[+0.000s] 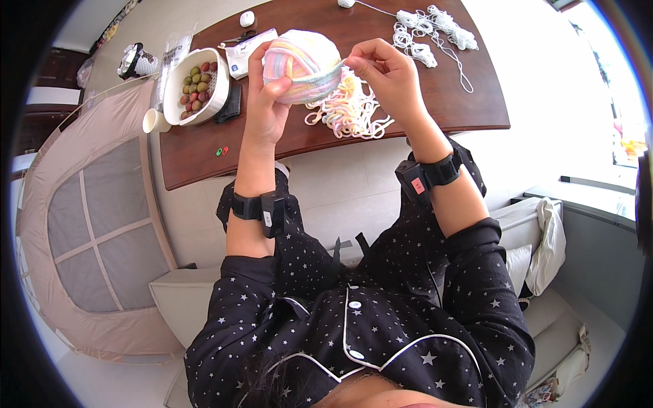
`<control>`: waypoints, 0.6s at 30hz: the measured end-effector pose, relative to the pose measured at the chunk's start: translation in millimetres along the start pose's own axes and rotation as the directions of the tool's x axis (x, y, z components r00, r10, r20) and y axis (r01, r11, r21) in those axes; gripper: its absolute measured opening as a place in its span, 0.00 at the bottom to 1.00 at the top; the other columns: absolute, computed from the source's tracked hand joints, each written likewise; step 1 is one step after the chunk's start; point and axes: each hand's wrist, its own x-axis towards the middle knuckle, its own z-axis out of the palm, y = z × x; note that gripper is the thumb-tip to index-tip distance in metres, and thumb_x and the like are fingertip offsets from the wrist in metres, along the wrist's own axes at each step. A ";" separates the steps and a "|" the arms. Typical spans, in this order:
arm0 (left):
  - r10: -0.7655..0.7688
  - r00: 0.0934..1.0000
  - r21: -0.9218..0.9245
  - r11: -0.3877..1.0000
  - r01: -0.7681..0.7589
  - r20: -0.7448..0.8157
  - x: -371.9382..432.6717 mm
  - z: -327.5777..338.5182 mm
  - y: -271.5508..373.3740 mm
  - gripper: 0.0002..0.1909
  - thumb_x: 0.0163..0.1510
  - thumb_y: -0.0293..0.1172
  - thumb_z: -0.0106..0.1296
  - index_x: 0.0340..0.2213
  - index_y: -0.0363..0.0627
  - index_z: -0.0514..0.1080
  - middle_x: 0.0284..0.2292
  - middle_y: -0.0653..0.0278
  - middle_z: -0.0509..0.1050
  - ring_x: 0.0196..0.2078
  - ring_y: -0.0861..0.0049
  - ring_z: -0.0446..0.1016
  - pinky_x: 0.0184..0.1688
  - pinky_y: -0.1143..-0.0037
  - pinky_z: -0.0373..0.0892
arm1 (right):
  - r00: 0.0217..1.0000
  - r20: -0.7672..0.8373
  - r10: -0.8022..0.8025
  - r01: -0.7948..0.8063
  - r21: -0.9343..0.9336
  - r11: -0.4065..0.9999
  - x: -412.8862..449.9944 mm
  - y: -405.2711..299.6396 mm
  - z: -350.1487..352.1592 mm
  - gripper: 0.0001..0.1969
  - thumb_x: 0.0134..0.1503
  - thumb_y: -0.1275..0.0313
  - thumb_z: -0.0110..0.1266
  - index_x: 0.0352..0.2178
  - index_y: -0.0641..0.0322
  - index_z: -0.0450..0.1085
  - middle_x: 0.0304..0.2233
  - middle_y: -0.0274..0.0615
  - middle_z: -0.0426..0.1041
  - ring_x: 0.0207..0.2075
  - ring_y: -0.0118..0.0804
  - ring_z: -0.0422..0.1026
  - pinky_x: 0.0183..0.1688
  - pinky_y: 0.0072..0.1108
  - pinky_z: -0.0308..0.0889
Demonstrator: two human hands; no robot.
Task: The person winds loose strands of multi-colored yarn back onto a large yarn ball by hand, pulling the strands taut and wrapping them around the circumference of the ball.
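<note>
A ball of pastel multicolour yarn (302, 66) is held up above the table by my left hand (268, 97), with the thumb across its near side. To the right of the ball, my right hand (390, 71) pinches a strand of the same yarn between thumb and fingertips. That strand runs from the ball's right side to the pinch. Below and between the hands, a loose heap of the pastel yarn (352, 115) lies on the wooden table (306, 135) close to its front edge. The ball hides part of the heap.
White yarn skeins (423, 33) lie at the back right, tied by a strand to a small white ball (346, 3). A white basin (223, 76) of fruit, a paper cup (155, 121), a white packet (247, 56) and two stitch markers (222, 151) occupy the left. A mesh tent (102, 229) stands beside.
</note>
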 end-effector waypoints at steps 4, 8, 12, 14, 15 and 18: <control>-0.024 1.000 0.010 1.000 0.024 0.002 0.2 -0.2 -0.2 0.37 0.42 0.37 0.52 0.55 0.48 0.54 0.53 0.61 0.60 0.57 0.68 0.59 0.56 0.67 0.60 | 0.998 -0.033 -0.045 0.046 0.029 0.999 0.6 3.8 1.1 0.08 0.52 0.74 0.57 0.30 0.69 0.68 0.24 0.33 0.71 0.26 0.16 0.65 0.29 0.11 0.64; -0.008 1.000 0.007 1.000 0.008 0.010 0.9 -0.9 -1.4 0.37 0.42 0.37 0.52 0.55 0.48 0.54 0.53 0.61 0.60 0.57 0.68 0.59 0.56 0.67 0.60 | 0.997 -0.053 -0.054 0.055 0.031 0.998 0.7 4.1 2.0 0.07 0.52 0.74 0.58 0.30 0.68 0.68 0.23 0.32 0.70 0.24 0.15 0.64 0.26 0.10 0.61; 0.022 1.000 -0.056 0.998 -0.023 -0.017 0.5 2.4 -1.1 0.37 0.42 0.36 0.51 0.55 0.47 0.54 0.51 0.60 0.62 0.55 0.68 0.61 0.56 0.67 0.61 | 1.000 -0.013 -0.007 0.008 0.035 0.999 -0.3 0.2 1.5 0.07 0.52 0.74 0.58 0.29 0.68 0.69 0.22 0.32 0.70 0.23 0.16 0.63 0.26 0.10 0.61; 0.027 0.999 -0.105 0.994 -0.030 -0.026 1.0 2.4 -1.1 0.36 0.42 0.35 0.51 0.54 0.46 0.53 0.50 0.59 0.62 0.54 0.69 0.62 0.55 0.68 0.62 | 0.998 0.051 0.024 -0.021 -0.063 0.998 0.4 4.5 1.9 0.07 0.52 0.74 0.58 0.29 0.67 0.69 0.22 0.32 0.70 0.22 0.16 0.63 0.25 0.11 0.61; 0.002 1.000 -0.135 0.991 -0.002 -0.001 0.8 -0.2 -0.5 0.36 0.42 0.36 0.51 0.54 0.47 0.53 0.50 0.59 0.62 0.55 0.68 0.62 0.55 0.68 0.62 | 0.998 0.052 0.024 -0.021 -0.061 0.998 0.8 5.8 3.4 0.07 0.52 0.74 0.58 0.29 0.67 0.69 0.22 0.32 0.70 0.22 0.16 0.63 0.25 0.11 0.61; -0.051 0.998 -0.176 0.983 0.055 0.027 -0.7 -2.5 0.8 0.36 0.43 0.36 0.51 0.55 0.47 0.53 0.51 0.60 0.62 0.55 0.67 0.62 0.55 0.67 0.63 | 0.998 -0.005 -0.063 0.063 -0.018 0.998 1.3 6.1 4.5 0.07 0.51 0.74 0.59 0.29 0.67 0.70 0.22 0.31 0.70 0.23 0.16 0.64 0.26 0.11 0.62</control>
